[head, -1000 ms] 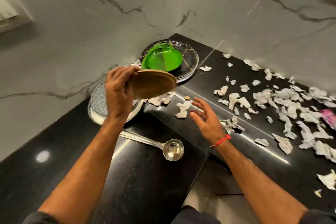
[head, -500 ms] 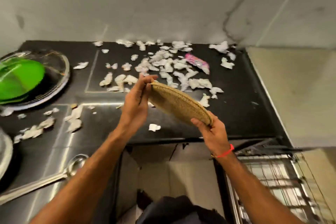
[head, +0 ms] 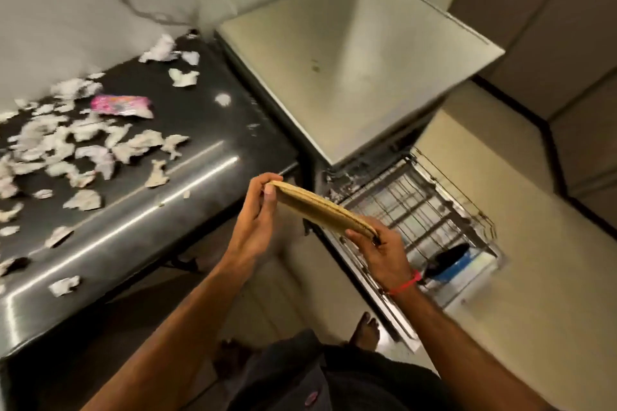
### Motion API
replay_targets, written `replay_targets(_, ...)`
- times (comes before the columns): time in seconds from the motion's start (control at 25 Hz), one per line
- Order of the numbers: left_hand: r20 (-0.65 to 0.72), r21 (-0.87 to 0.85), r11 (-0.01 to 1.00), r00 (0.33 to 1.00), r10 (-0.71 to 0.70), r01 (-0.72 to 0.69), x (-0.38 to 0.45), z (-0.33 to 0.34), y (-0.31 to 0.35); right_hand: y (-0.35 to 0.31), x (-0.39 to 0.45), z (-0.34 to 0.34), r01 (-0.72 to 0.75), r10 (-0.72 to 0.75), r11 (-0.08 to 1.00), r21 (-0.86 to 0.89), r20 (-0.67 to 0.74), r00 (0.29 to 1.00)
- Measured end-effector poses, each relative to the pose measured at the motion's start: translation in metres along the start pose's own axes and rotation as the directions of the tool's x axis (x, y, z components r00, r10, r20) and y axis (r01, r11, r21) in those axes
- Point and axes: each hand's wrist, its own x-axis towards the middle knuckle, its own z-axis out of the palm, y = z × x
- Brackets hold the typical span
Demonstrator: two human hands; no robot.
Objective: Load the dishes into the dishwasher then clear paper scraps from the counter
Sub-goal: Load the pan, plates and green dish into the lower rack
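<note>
A round tan plate (head: 320, 210) is held edge-on between both hands, tilted down to the right. My left hand (head: 257, 227) grips its upper left rim and my right hand (head: 380, 252), with a red thread on the wrist, grips its lower right rim. The plate hangs just off the counter's right end, above the left edge of the pulled-out wire dishwasher rack (head: 430, 210). A dark item (head: 447, 259) lies at the rack's near end. Several torn white paper scraps (head: 83, 150) lie scattered on the black counter (head: 160, 210).
A pink wrapper (head: 122, 106) lies among the scraps near the marble wall. The dishwasher's flat beige top (head: 360, 60) stands right of the counter. Beige floor tiles (head: 534, 277) lie right of the rack. My bare feet (head: 365, 332) are on the floor below.
My view and both hands have swung right with the plate, from over the counter to beside the open dishwasher rack. The green bowl and ladle have left the view.
</note>
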Motion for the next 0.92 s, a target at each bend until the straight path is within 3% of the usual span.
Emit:
replay_targets(0.08,0.088,-0.136,0.94,0.949,-0.303,0.313,-0.002,0.05,-0.002,0.033,-0.01,-0.031,-0.002,0.002,0.999,-0.052,-0.002,1.0)
replay_targets(0.16,0.192,-0.227,0.799,0.83,-0.524,0.557,0.0,0.09,-0.013,0.066,-0.021,-0.05,0.011,-0.008,0.99,-0.14,0.02,1.0)
replay_targets(0.28,0.229,-0.224,0.651,0.688,-0.688,0.726,0.022,0.131,-0.046,0.12,-0.028,-0.054,-0.013,0.042,0.972,-0.236,0.119,0.992)
replay_targets(0.44,0.178,-0.029,0.65,0.644,-0.744,0.76,0.074,0.167,-0.117,0.196,-0.013,-0.04,-0.119,0.202,0.934,-0.336,0.224,0.953)
replay_targets(0.6,0.125,0.153,0.672,0.66,-0.741,0.725,0.128,0.211,-0.219,0.288,0.016,-0.018,-0.312,0.38,0.878,-0.363,0.131,0.916)
replay_targets(0.8,-0.008,0.233,0.663,0.684,-0.73,0.711,0.179,0.256,-0.336,0.398,0.054,0.013,-0.462,0.499,0.835,-0.298,0.06,0.864)
replay_targets(0.92,-0.03,0.268,0.649,0.68,-0.733,0.711,0.203,0.265,-0.393,0.453,0.073,0.029,-0.455,0.498,0.816,-0.357,0.033,0.867)
